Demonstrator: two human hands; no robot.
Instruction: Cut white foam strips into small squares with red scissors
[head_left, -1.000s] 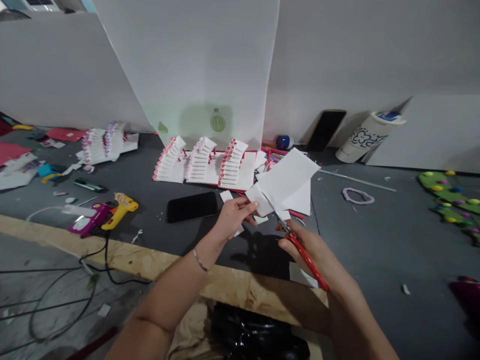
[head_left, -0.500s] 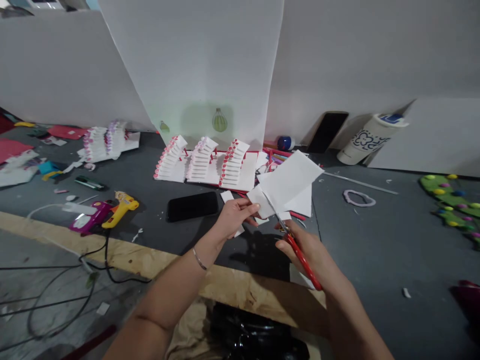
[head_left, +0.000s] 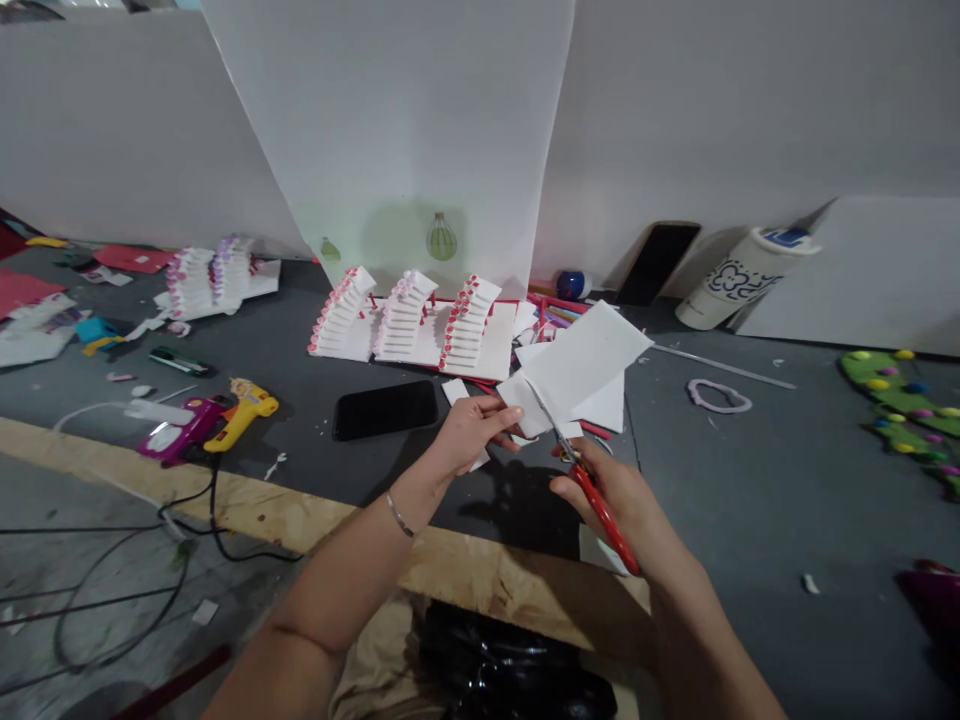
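Note:
A sheet of white foam or thick paper (head_left: 592,355) is pinched at its lower left corner between the thumb and fingers of my left hand (head_left: 480,430). My right hand (head_left: 607,485) is closed around red-handled scissors (head_left: 609,520). The scissor blades point up and left and lie across the sheet, where a cut line separates a small flap near my left fingers. More white sheets (head_left: 606,400) lie beneath. Behind the hands stand small white stair models (head_left: 466,325) with red and pink dots along their edges.
A black phone (head_left: 386,410) lies left of my hands. Further left are a yellow glue gun (head_left: 244,415), a purple glue gun (head_left: 180,430) and a green cutter (head_left: 178,361). A white cup (head_left: 739,280) and a leaning phone (head_left: 660,262) stand at the back right. A wooden edge (head_left: 315,520) borders the table.
The hands, sheet and scissors stay almost in the same place. The view has shifted very slightly, and the scissor handles sit a touch higher and further left.

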